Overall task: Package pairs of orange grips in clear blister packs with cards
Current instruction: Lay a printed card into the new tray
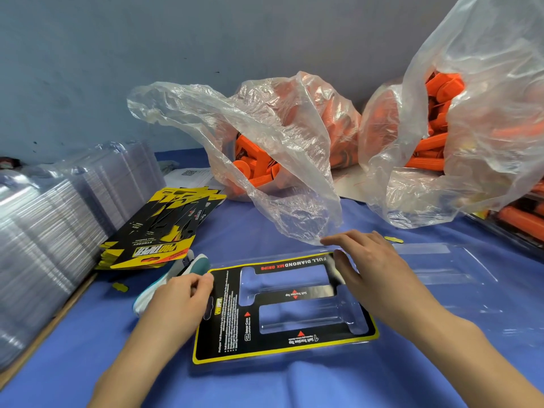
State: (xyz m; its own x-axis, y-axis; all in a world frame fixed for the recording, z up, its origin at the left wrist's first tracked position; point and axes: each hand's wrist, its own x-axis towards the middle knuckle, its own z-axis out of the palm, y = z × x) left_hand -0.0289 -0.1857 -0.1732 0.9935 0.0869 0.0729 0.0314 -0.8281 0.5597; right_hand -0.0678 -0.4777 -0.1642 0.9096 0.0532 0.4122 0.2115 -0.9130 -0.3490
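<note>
A black and yellow card [226, 325] lies in a clear blister tray [297, 363] on the blue table in front of me; both of its grip-shaped pockets hold nothing. My left hand [179, 301] pinches the card's left edge with curled fingers. My right hand [365, 260] rests flat on the card's far right corner, thumb on the card. Two clear plastic bags [282, 160] [471, 128] at the back hold many orange grips [253, 169].
A fanned stack of cards [159, 231] lies to the left, beside tall stacks of clear blister trays [50, 228]. Another clear blister half [459, 266] lies to the right. Packed grips [521, 219] sit at the far right edge. A teal and white object [176, 275] lies under my left hand.
</note>
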